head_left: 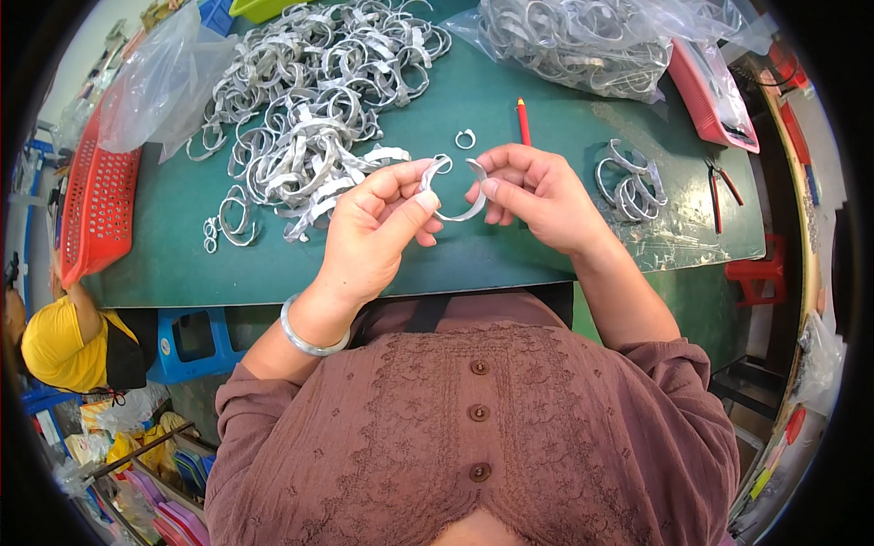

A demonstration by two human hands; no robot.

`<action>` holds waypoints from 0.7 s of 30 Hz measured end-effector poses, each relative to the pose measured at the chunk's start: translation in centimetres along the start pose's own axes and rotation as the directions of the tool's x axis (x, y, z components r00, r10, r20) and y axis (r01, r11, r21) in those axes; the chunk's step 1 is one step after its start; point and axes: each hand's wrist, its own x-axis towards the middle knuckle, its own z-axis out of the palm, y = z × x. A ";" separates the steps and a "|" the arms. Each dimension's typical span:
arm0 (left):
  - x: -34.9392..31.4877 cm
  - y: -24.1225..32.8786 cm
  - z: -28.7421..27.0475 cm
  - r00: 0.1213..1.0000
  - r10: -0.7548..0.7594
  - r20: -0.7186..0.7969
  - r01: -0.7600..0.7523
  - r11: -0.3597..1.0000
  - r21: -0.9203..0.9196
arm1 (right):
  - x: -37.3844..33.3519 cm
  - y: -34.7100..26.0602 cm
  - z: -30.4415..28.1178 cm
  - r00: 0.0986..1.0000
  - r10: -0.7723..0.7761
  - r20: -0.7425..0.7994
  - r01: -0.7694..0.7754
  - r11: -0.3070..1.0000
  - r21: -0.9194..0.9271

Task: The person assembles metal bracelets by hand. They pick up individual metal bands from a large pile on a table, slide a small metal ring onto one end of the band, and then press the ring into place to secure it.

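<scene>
Between my two hands is an open silver-grey metal cuff bracelet [466,217], its gap facing away from me. My left hand [375,223] pinches the left end between thumb and fingers. The right end is gripped the same way by my right hand [543,198]. A small loop shows at the left fingertips; whether it belongs to the bracelet I cannot tell. Just beyond my hands a small ring [465,146] lies on the green table [492,259]. A large heap of similar bracelets [305,150] spreads out past my left hand.
Right of my hands are a few bracelets [643,202], red-handled pliers [716,196] and a red pencil [523,123]. A clear bag of bracelets [574,55] lies at the back. A red basket [100,196] stands left, near a person in yellow [64,341]. A pink tray [706,100] sits far right.
</scene>
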 end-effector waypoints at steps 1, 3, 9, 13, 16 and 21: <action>0.0 0.0 0.0 1.000 -0.008 -0.016 0.008 1.000 0.008 | 0.0 0.1 0.0 1.000 -0.004 0.002 0.004 1.000 -0.001; 0.0 -0.1 0.0 0.999 -0.020 -0.034 0.020 1.000 0.008 | -0.2 -0.2 0.1 1.000 0.010 -0.007 -0.010 1.000 0.002; -0.1 -0.3 -0.6 0.993 -0.114 -0.010 0.113 0.992 -0.059 | -0.2 0.1 0.0 0.997 -0.035 -0.072 0.031 0.998 -0.053; -0.3 -0.4 -0.5 0.984 -0.175 0.016 0.176 0.979 -0.105 | 0.1 0.8 0.2 0.979 -0.177 -0.099 0.173 0.984 -0.051; -0.3 -0.5 -0.5 0.981 -0.193 0.031 0.195 0.974 -0.117 | 0.1 0.5 0.4 0.988 -0.139 -0.068 0.134 0.988 -0.072; -0.4 -0.7 -0.5 0.980 -0.194 0.050 0.199 0.973 -0.115 | 0.1 0.2 1.2 0.992 -0.120 -0.033 0.119 0.993 -0.025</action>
